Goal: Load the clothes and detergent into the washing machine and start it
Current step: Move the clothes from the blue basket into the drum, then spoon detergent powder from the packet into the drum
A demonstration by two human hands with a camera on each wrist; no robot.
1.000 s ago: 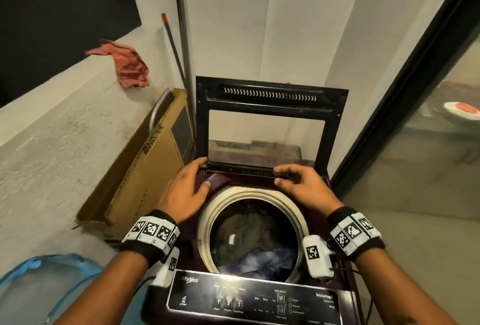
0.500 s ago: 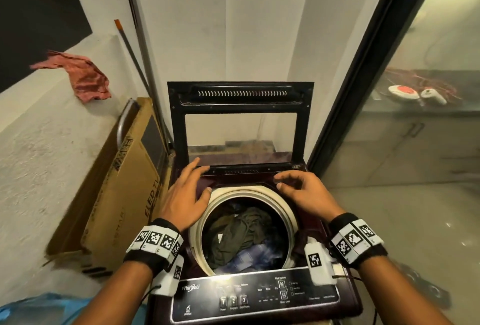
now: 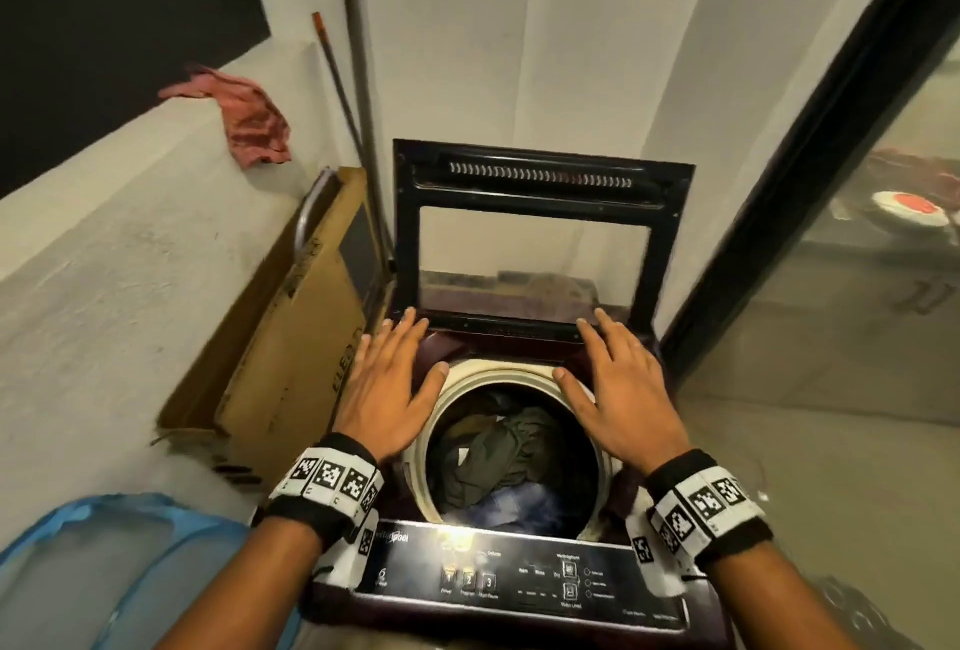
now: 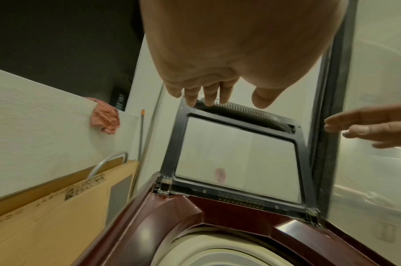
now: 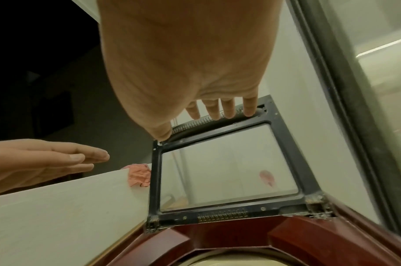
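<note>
A maroon top-load washing machine (image 3: 524, 597) stands in front of me with its glass lid (image 3: 535, 233) raised upright against the wall. Dark green and blue clothes (image 3: 498, 462) lie in the round drum, inside the cream rim (image 3: 498, 368). My left hand (image 3: 389, 384) hovers flat over the rim's left side, fingers straight, holding nothing. My right hand (image 3: 618, 389) hovers the same way over the right side, just in front of the lid's hinge edge. In the wrist views, the lid (image 4: 236, 158) (image 5: 227, 171) rises beyond the straight fingertips (image 4: 208, 97) (image 5: 229, 109). No detergent is in view.
A flat cardboard box (image 3: 291, 316) leans against the machine's left side. A pink cloth (image 3: 249, 119) hangs over the low white wall. A blue mesh basket (image 3: 104, 571) sits at lower left. Two poles (image 3: 358, 93) stand in the corner. A dark-framed glass door (image 3: 810, 155) closes the right side.
Both hands have let go of the lid's lower edge and drawn back, fingers now spread flat above the drum rim. The lid stays upright. The head view has shifted.
</note>
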